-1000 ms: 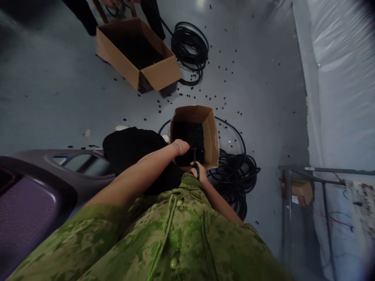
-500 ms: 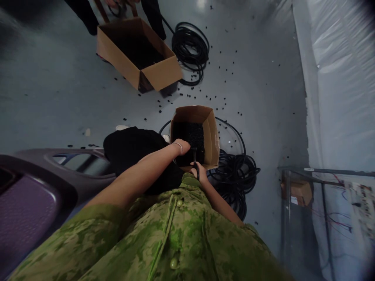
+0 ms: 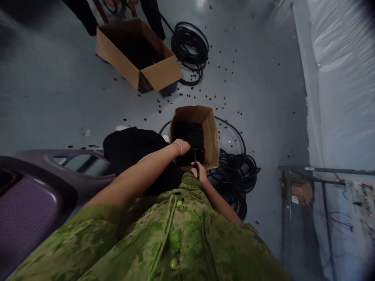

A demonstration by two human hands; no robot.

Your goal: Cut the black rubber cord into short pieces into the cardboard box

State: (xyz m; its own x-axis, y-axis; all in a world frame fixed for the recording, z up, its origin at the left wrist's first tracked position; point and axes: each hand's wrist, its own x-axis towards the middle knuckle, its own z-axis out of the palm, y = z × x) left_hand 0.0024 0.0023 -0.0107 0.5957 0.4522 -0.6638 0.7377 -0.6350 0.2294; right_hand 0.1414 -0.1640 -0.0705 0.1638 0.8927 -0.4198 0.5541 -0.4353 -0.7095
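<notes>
My right hand (image 3: 201, 172) is closed around the dark handles of what look like scissors (image 3: 195, 157), their narrow blades pointing away from me over the near part of an open cardboard box (image 3: 211, 134). My left hand (image 3: 183, 146), with a light band at the wrist, is held closed just beyond the blade tips. What its fingers grip is lost against the dark contents. Inside the box lies a heap of small black pieces (image 3: 195, 132). A black hose (image 3: 234, 128) curves out behind the box, from a tangled coil (image 3: 237, 171) on its right.
Across from me, a person sits at a larger cardboard box (image 3: 161, 72) with dark contents, beside another hose coil (image 3: 189, 41). Small black bits are scattered over the grey floor (image 3: 258, 86). A purple-seated chair (image 3: 29, 210) is at left, a metal-framed rack (image 3: 293, 171) at right.
My two hands and the scissors stay almost where they were. The other person's hands at the top edge have shifted slightly.
</notes>
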